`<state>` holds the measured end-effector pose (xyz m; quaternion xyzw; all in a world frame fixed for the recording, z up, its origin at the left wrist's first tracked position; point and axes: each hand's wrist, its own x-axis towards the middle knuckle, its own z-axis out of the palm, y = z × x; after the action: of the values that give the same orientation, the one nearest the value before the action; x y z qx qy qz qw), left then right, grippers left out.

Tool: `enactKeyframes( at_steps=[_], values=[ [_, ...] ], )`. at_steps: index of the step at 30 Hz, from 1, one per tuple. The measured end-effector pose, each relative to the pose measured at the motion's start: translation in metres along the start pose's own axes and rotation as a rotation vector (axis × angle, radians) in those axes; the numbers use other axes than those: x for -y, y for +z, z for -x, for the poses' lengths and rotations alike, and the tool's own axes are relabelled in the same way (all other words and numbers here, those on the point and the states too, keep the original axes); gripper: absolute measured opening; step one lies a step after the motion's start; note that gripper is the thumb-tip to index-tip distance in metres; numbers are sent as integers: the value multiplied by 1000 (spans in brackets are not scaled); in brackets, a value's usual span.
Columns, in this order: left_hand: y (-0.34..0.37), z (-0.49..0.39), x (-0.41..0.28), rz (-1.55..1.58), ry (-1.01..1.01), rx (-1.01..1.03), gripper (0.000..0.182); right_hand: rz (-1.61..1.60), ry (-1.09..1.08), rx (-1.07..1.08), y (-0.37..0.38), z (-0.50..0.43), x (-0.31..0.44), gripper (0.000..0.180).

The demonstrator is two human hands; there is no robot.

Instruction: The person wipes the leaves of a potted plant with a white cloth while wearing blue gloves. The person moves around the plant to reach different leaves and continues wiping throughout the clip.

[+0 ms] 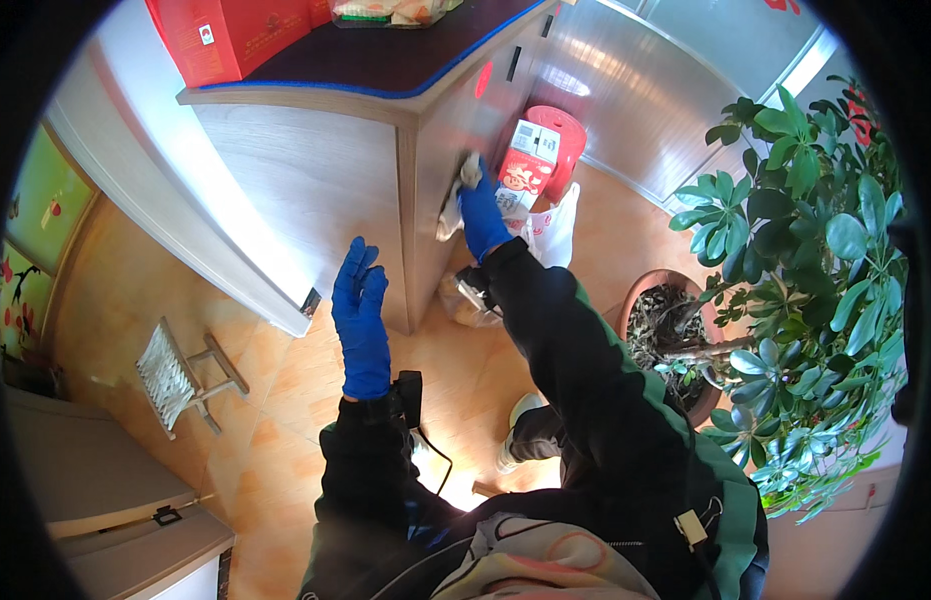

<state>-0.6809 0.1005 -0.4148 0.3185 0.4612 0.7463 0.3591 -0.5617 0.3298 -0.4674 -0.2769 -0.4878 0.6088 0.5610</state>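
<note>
My right hand (482,217), in a blue glove, presses a pale cloth (452,214) against the front face of a wooden cabinet (428,187). Part of the cloth bunches up above the fingers. Also gloved in blue, my left hand (360,322) is raised in the air short of the cabinet's side panel (315,172). It holds nothing, and its fingers point upward, the thumb slightly apart from them. A dark device with a cable (409,397) is strapped at the left wrist.
Bags (555,232) and a red-and-white carton (527,169) stand beside the cabinet. A potted plant (645,292) spreads its leaves at right. On the tiled floor at left is a folding stool (165,379). Red boxes (240,37) rest on the dark cabinet top (345,60).
</note>
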Motion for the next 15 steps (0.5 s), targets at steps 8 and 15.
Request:
enactKeyframes(
  at_steps=[8,15],
  values=[
    [-1,0,2,-32,-16,13,45,-176,427,-58,-45,16,-55,21],
    [-4,3,-8,-21,-22,34,46,158,-311,-78,-15,-83,73,28]
  ],
)
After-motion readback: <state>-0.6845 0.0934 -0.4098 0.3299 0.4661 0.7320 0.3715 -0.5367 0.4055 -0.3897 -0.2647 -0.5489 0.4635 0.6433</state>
